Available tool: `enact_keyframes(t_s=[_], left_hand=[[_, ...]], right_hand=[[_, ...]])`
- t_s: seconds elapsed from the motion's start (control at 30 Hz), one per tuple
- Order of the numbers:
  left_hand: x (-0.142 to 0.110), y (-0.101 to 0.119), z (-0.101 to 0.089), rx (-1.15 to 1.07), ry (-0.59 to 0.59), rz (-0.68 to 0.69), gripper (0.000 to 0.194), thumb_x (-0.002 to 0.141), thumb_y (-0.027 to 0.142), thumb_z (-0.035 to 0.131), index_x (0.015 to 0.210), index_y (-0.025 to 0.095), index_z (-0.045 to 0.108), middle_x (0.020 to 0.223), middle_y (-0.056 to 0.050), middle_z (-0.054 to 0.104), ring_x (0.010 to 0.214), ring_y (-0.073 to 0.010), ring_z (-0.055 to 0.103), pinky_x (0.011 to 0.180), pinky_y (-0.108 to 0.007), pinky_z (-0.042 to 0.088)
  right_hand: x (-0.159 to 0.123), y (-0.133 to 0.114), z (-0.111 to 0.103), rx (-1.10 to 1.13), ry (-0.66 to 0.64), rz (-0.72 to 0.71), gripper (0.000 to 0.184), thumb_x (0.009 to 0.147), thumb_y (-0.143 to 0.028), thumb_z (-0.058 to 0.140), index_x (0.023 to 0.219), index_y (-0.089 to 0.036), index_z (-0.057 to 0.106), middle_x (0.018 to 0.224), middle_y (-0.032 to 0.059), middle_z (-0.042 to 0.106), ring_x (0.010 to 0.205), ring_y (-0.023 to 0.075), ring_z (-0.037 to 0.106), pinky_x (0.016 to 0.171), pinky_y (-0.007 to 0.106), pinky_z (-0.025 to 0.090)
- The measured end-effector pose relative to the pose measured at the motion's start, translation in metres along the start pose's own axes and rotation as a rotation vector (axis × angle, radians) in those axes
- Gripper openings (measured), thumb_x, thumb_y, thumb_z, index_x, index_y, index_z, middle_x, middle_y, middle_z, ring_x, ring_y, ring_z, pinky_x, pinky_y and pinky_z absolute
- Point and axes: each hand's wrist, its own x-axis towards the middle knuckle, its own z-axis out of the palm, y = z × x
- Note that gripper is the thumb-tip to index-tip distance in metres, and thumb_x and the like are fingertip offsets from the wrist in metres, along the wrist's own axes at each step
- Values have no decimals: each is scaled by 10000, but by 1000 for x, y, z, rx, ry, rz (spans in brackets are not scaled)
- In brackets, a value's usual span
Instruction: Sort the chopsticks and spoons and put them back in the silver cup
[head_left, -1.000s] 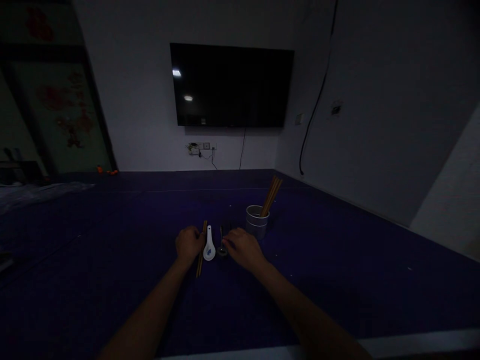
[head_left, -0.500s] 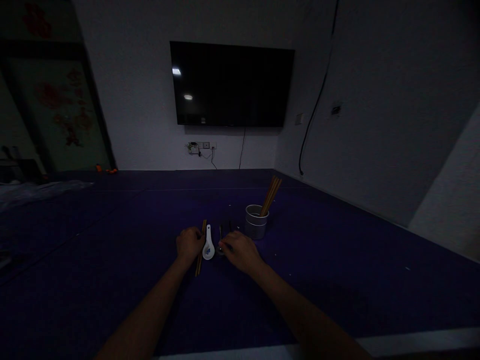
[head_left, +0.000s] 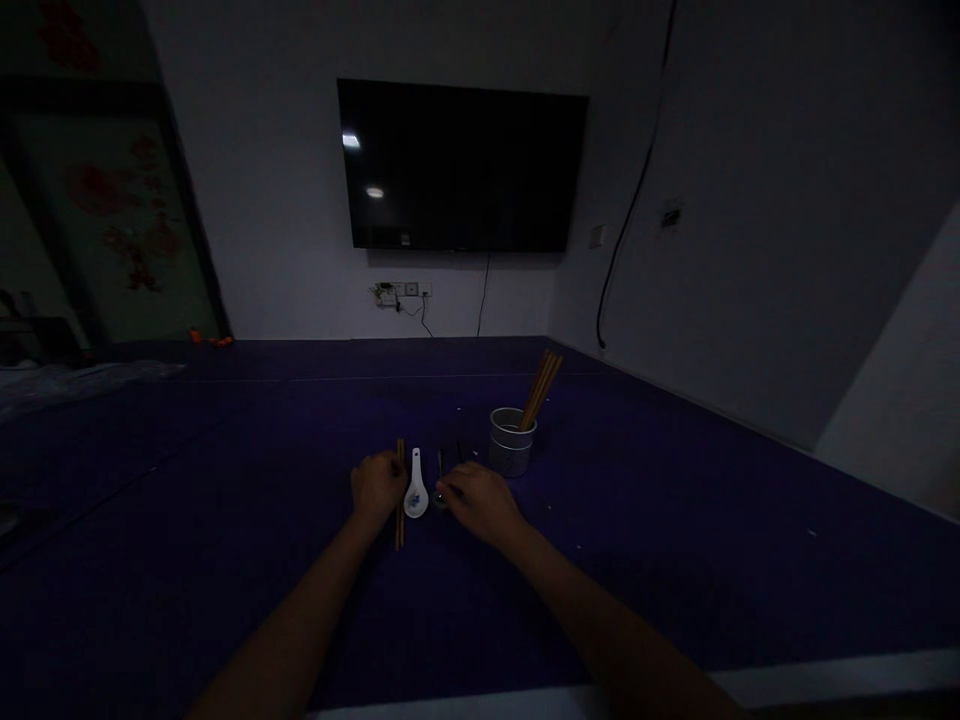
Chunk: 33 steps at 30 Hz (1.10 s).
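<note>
My left hand [head_left: 377, 487] is closed on a pair of wooden chopsticks [head_left: 400, 530] lying lengthwise on the purple surface. Just right of them lies a white soup spoon [head_left: 416, 497] with a blue mark in its bowl, handle pointing away from me. A metal spoon [head_left: 440, 499] lies beside it, and my right hand [head_left: 480, 497] pinches it near the bowl, the fingers hiding part of it. A thin dark object [head_left: 460, 450] sticks out beyond my right hand; I cannot make out its kind.
A grey metal holder [head_left: 510, 458] with several chopsticks [head_left: 541, 390] leaning in it stands behind my right hand. The purple surface [head_left: 300, 420] reaches a wall with a television [head_left: 465, 170]. Clear plastic sheeting [head_left: 90, 380] lies at far left; a black cable [head_left: 630, 215] hangs at right.
My left hand has turned the chopsticks from a slant to nearly straight, their far ends moving left. My right hand stays almost still at the metal spoon.
</note>
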Motion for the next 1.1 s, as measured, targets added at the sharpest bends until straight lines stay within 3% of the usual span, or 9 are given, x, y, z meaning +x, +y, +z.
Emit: enact_keyframes(t_s=[0.53,0.77,1.1], left_hand=[[-2,1,-5,58,-15,2,223,801,264,543,942,203,705,1038,-98,732,992,-252,658,788,-315,409],[-4,2,-11,112,-26,-49,253,816,275,512,963,198,704,1042,-99,726,1026,-259,644,829,-339,416],[-5,2,-12,261,-85,-7,411,857,386,444,1068,135,692,1103,-190,674,1109,-320,585,908,-437,430]], right_hand=[[0,0,-3,-6,-26,25,284,964,-284,446,896,-204,710,928,58,719,919,175,643,772,262,444],[1,1,-4,-35,-96,65,319,972,-312,412,940,-201,709,990,72,711,956,170,631,792,253,435],[1,1,-4,-4,-79,54,306,976,-294,422,931,-202,710,987,65,714,949,168,633,795,254,432]])
